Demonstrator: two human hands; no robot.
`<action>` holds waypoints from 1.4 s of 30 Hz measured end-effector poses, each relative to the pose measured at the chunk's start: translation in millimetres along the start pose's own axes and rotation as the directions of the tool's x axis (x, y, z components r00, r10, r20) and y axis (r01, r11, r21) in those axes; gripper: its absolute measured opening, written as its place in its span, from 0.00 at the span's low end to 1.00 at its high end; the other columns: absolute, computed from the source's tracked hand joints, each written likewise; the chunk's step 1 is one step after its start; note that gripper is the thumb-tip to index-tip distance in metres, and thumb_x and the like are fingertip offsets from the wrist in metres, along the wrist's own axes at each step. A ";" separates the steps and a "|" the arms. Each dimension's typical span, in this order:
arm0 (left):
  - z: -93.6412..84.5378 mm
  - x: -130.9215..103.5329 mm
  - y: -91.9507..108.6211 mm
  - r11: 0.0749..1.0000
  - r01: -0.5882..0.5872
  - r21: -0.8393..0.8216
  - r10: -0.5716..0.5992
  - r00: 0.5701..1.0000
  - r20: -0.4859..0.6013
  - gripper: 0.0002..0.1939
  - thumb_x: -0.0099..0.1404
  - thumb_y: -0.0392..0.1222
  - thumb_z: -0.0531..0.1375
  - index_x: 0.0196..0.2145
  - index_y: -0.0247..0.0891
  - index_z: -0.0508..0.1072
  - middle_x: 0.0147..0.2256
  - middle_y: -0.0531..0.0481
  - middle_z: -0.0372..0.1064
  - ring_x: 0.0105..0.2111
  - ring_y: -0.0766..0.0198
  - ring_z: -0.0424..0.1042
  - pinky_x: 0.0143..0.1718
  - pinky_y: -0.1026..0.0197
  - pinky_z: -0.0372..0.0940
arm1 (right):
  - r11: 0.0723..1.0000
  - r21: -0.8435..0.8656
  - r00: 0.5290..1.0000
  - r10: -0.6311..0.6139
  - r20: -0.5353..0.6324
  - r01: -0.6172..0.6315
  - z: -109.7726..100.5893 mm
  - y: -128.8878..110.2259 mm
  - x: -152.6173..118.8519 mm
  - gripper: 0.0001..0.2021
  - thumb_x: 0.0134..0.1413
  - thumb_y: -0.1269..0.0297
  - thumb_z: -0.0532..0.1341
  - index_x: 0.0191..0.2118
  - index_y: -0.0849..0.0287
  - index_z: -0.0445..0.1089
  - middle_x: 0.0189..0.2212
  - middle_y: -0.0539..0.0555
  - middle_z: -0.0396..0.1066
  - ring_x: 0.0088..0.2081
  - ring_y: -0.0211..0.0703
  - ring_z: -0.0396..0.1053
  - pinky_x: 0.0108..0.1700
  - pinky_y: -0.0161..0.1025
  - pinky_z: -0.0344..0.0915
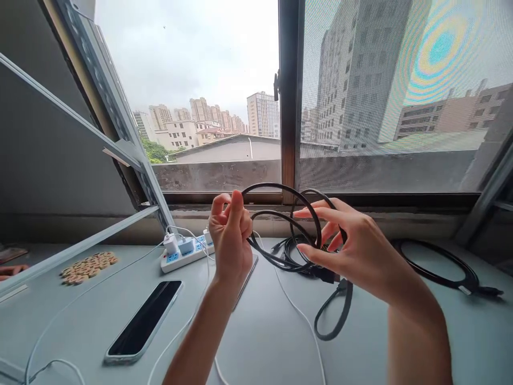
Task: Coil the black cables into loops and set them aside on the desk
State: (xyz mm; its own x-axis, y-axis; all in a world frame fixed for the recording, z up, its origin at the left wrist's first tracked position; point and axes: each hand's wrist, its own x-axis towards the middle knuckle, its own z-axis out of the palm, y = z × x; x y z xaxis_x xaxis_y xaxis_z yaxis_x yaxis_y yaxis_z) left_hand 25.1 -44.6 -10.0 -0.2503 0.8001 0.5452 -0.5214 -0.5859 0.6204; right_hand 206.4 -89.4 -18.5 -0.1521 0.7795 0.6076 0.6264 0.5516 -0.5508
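Loops of black cable point(282, 187) hang in the air between my two hands, above the table. My left hand point(232, 230) is closed round one side of the loops, its thumb pointing up. At the other side, my right hand point(340, 232) has its fingers apart, with the cable passing between thumb and fingers; a loop runs behind them. A black connector point(324, 275) and a short looped end point(332, 321) dangle below my right hand. More black cable point(290, 248) lies coiled behind, on the table.
On the grey table point(272, 342) are a phone point(146, 319), a white power strip point(186, 256) with chargers, thin white cables point(296, 307) and small wooden pieces point(88, 267). Another coiled black cable point(436, 275) lies at right. Metal shelf bars point(80, 240) stand at left; a window is behind.
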 end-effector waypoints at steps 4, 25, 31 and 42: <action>-2.9 3.6 6.3 0.997 0.068 0.041 -0.070 0.997 0.033 0.21 0.50 0.45 0.73 0.27 0.40 0.62 0.17 0.63 0.41 0.14 0.75 0.39 0.12 0.68 0.36 | 1.000 0.004 0.999 -0.024 0.029 0.024 -0.8 16.3 4.1 0.15 0.50 0.58 0.64 0.45 0.53 0.74 0.45 0.53 0.69 0.23 0.31 0.67 0.23 0.31 0.61; -1.9 2.9 3.5 0.911 0.207 0.356 -0.368 0.796 0.480 0.17 0.62 0.54 0.62 0.31 0.37 0.65 0.18 0.57 0.60 0.31 0.61 0.74 0.36 0.64 0.68 | 0.947 0.314 0.868 0.207 -0.451 -0.063 13.5 20.6 24.2 0.14 0.54 0.57 0.59 0.43 0.57 0.75 0.34 0.54 0.73 0.16 0.32 0.67 0.14 0.30 0.55; -12.6 10.3 9.7 0.906 0.047 0.422 -0.330 0.702 0.631 0.08 0.66 0.44 0.59 0.39 0.36 0.70 0.41 0.41 0.73 0.47 0.54 0.72 0.47 0.58 0.67 | 0.943 0.324 0.823 0.247 -0.512 -0.081 13.5 29.8 28.3 0.17 0.54 0.55 0.60 0.46 0.56 0.75 0.37 0.56 0.73 0.15 0.30 0.65 0.11 0.28 0.52; -14.7 16.0 11.4 0.981 0.062 0.186 -0.116 0.948 0.295 0.15 0.59 0.52 0.65 0.32 0.37 0.70 0.15 0.61 0.53 0.10 0.73 0.56 0.13 0.71 0.60 | 1.000 0.021 0.892 -0.001 -0.453 0.012 12.3 45.2 30.1 0.11 0.57 0.61 0.59 0.42 0.56 0.76 0.36 0.51 0.71 0.21 0.32 0.71 0.21 0.31 0.63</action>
State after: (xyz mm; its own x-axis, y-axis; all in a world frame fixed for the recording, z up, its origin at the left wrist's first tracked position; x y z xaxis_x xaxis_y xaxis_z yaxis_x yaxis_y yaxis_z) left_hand 3.2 -36.5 -2.4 0.0638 0.7888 0.6114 -0.3749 -0.5488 0.7472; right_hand 220.8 -37.4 -32.1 0.2097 0.5601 0.8015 0.6084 0.5670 -0.5554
